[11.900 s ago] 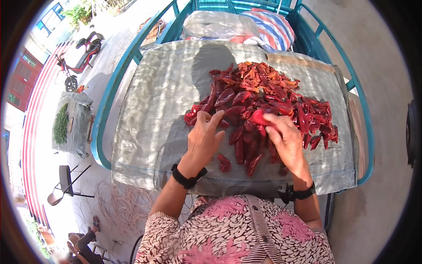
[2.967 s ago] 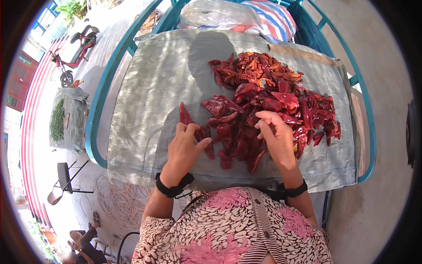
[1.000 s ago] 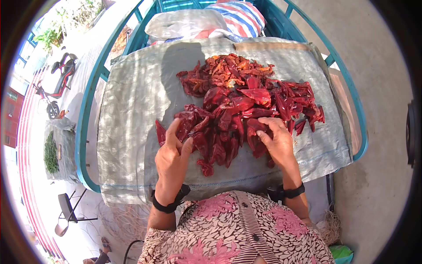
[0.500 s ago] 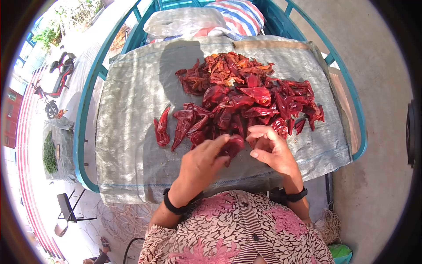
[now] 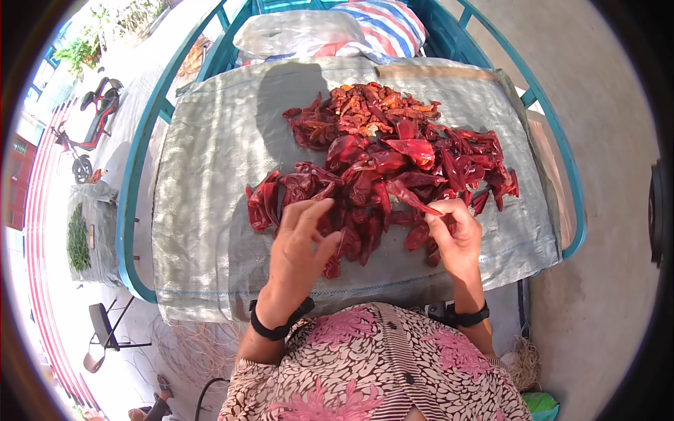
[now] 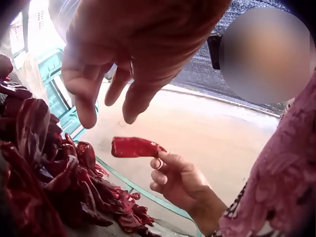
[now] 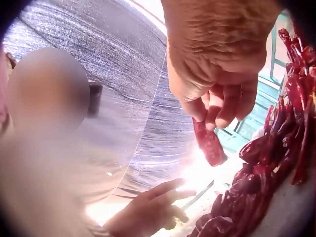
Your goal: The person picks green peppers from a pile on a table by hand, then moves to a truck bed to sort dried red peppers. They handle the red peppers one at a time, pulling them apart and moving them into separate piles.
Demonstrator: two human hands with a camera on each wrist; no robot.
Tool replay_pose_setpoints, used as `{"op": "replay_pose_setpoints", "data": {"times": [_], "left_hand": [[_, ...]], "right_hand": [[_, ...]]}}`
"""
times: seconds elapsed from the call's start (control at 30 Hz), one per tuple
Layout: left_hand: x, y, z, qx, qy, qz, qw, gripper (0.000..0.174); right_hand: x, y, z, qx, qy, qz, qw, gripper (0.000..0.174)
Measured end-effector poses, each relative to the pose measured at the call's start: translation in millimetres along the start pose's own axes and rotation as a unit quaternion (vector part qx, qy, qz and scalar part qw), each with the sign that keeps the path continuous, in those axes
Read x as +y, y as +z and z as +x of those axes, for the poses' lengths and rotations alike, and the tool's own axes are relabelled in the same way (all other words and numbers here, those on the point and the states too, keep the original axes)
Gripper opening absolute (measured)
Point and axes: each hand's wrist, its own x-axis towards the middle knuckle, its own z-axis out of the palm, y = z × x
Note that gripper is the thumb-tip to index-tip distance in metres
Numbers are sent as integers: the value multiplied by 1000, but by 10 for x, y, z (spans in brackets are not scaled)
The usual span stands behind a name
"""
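Nearest, the right hand (image 5: 455, 235) pinches one long dried chilli (image 5: 414, 200) by its end, thumb against curled fingers, and holds it up clear of the rest at about 5 o'clock of the heap. The right wrist view shows the pod hanging down from that pinch. The left hand (image 5: 298, 242) holds nothing. Its fingers are spread and slack over the 7 o'clock edge of the heap of dried chillies (image 5: 393, 158), which lies in the middle of a grey woven sheet (image 5: 210, 168). A teal cart rail (image 5: 137, 210) runs round the sheet, a striped bag (image 5: 390, 24) sits past it at 12 o'clock, and a scooter (image 5: 88, 137) stands far off at 10 o'clock.

From the head view the end of the held chilli is buried in the right fingers. Whether the left fingertips brush the pods below is hard to say. From the left wrist they seem to hang free above them. The near edge of the sheet is cut off by the person's patterned top.

Half a second ago both hands met over one pod at 6 o'clock of the heap. Now they are apart: the left has let go and slid out toward 7 o'clock with its fingers loosened, and the right alone has the chilli, lifted higher.
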Motion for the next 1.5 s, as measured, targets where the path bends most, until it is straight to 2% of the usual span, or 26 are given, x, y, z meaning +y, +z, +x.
{"op": "replay_pose_setpoints", "data": {"times": [0.03,0.07,0.17,0.2,0.3,0.33,0.4,0.43,0.47,0.5,0.53,0.57,0.63,0.67,0.7,0.77,0.8,0.9,0.93,1.0,1.1,1.2,1.23,1.33,1.4,1.5], "left_hand": [[63,29,15,-29,12,-19,999,61],[138,45,28,-57,3,-50,997,56],[157,203,25,-90,60,-77,991,54],[119,259,31,-72,88,-57,992,48],[110,197,-9,-84,-14,-28,996,40],[102,140,-15,-57,-39,-28,997,38],[44,-18,-13,-5,-87,-28,996,34],[-50,-63,-16,31,-92,-15,995,35],[-181,-82,-25,67,-97,-3,993,37],[-213,-97,-7,104,-102,9,989,39],[-149,-135,-3,134,-141,-9,981,49],[-154,-143,-13,131,-134,-9,982,53],[-169,-165,-57,128,-120,-11,984,61],[-214,-125,-89,119,-104,-6,987,58],[-176,-134,-84,73,-105,-15,992,54],[-60,-138,-59,-20,-108,-34,993,47],[-55,-70,-70,-19,-109,-57,992,40],[53,-15,-32,-84,-89,-74,990,37],[35,19,-23,-85,-57,-53,993,34],[78,48,2,-80,-55,-43,994,32],[156,44,30,-93,-80,-52,991,31],[152,47,3,-123,-112,-79,983,31],[134,57,-7,-132,-121,-91,980,31],[0,148,-53,-94,-27,-73,993,27],[4,155,-60,-109,-54,-77,990,31],[70,153,-37,-118,-71,-64,988,35]], "right_hand": [[-46,-12,-22,-7,35,100,994,9],[-98,-36,-23,-50,46,167,984,9],[-128,-45,-14,-135,104,300,939,15],[-85,-22,-30,-150,115,310,932,21],[-2,90,-24,-131,97,282,946,25],[42,140,-26,-121,113,253,953,34],[64,170,14,-169,52,53,983,40],[76,186,39,-190,20,-49,980,43],[113,222,55,-200,-39,-75,976,45],[89,261,64,-198,-55,-109,973,45],[45,313,69,-196,-70,-142,968,44],[4,357,73,-194,-86,-176,961,43],[-9,398,68,-207,-72,-175,960,41],[24,424,60,-218,-62,-188,956,40],[41,444,65,-228,-53,-202,951,40],[56,379,123,-246,-18,-135,960,37],[60,343,141,-255,1,-102,962,36],[31,299,152,-230,-29,-145,962,32],[33,321,138,-236,-37,-181,954,30],[49,413,99,-245,-50,-252,935,26],[160,518,63,-200,-75,-255,943,24],[120,489,90,-242,0,-225,944,26],[95,466,95,-234,-6,-224,946,26],[94,414,42,-216,-40,-234,947,26],[193,419,-42,-205,-82,-256,941,25],[191,386,-27,-189,-84,-216,954,24]]}}
